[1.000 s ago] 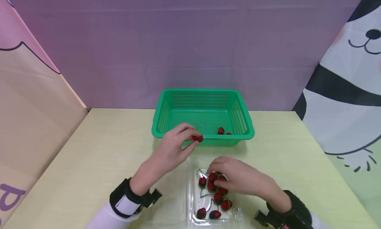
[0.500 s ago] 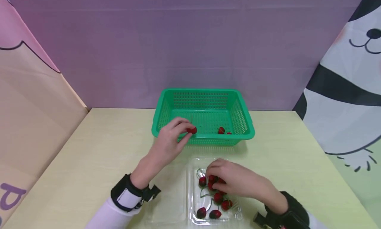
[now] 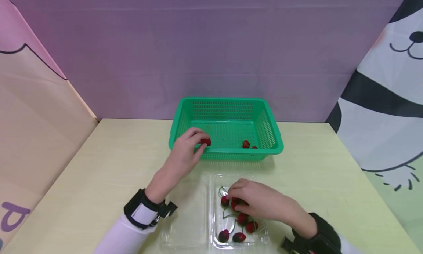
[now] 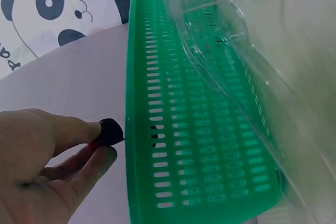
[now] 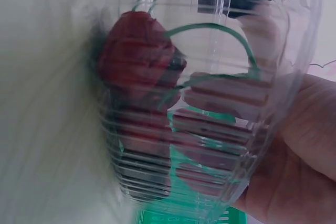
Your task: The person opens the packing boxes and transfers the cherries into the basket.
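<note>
My left hand [image 3: 185, 151] pinches a dark red cherry [image 3: 206, 141] between thumb and fingertips, over the front left rim of the green basket [image 3: 228, 151]. In the left wrist view this cherry [image 4: 109, 131] sits beside the basket's rim. My right hand [image 3: 261, 200] reaches into a clear plastic clamshell [image 3: 211, 243], thumb and fingertips around red cherries [image 3: 235, 203] there. I cannot tell whether it grips one. Through the clear wall in the right wrist view, its fingers [image 5: 226, 95] show beside the cherries [image 5: 136, 53] and their green stems.
Several cherries [image 3: 242, 220] with stems lie in the near part of the clamshell, whose clear lid [image 3: 186, 224] is folded out to the left. A couple of cherries [image 3: 246, 144] rest at the basket's front right. A purple backdrop [image 3: 211, 55] stands behind the pale table [image 3: 132, 144].
My left hand has moved left and slightly away from me, carrying its cherry along the basket's front rim. My right hand has shifted slightly nearer, over the cherries.
</note>
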The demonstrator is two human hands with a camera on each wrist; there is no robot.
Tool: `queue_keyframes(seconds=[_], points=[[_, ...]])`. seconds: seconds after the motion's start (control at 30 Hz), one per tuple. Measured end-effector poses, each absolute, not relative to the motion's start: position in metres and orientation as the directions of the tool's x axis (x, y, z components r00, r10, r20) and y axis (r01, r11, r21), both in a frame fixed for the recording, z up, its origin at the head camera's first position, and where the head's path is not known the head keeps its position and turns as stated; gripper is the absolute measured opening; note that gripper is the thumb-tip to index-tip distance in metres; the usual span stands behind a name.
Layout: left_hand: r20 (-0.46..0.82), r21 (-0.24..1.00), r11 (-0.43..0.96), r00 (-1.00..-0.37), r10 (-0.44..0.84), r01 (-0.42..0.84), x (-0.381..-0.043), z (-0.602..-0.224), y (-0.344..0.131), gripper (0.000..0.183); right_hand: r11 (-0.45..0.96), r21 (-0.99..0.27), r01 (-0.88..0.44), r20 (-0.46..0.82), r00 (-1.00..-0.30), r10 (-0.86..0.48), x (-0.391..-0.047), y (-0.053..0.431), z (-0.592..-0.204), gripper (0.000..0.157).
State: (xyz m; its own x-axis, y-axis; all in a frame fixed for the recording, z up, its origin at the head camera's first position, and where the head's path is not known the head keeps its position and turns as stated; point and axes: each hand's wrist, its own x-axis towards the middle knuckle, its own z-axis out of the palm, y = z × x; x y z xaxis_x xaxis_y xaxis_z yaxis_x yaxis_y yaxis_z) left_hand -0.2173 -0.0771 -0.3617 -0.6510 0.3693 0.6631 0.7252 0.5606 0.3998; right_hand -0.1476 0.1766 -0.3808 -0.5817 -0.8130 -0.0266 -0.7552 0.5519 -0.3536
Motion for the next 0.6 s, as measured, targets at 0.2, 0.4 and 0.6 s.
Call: queue_keyframes(seconds=[0.2,0.4,0.6], points=[[0.624,0.388,0.608,-0.683,0.379,0.693,-0.2212,-0.3634,-0.0806,0.016,0.568,-0.341,-0.749,-0.029,-0.596,-0.802,-0.1476,0.1750,-0.3822,0.022],[0.593,0.385,0.627,-0.702,0.394,0.677,-0.2242,-0.3667,-0.0824,0.015,0.587,-0.316,-0.746,-0.022,-0.612,-0.790,-0.1476,0.1740,-0.3832,0.023],[0.560,0.389,0.639,-0.721,0.408,0.664,-0.2250,-0.3695,-0.0836,0.015,0.596,-0.314,-0.739,-0.015,-0.624,-0.782,-0.1476,0.1730,-0.3854,0.024]])
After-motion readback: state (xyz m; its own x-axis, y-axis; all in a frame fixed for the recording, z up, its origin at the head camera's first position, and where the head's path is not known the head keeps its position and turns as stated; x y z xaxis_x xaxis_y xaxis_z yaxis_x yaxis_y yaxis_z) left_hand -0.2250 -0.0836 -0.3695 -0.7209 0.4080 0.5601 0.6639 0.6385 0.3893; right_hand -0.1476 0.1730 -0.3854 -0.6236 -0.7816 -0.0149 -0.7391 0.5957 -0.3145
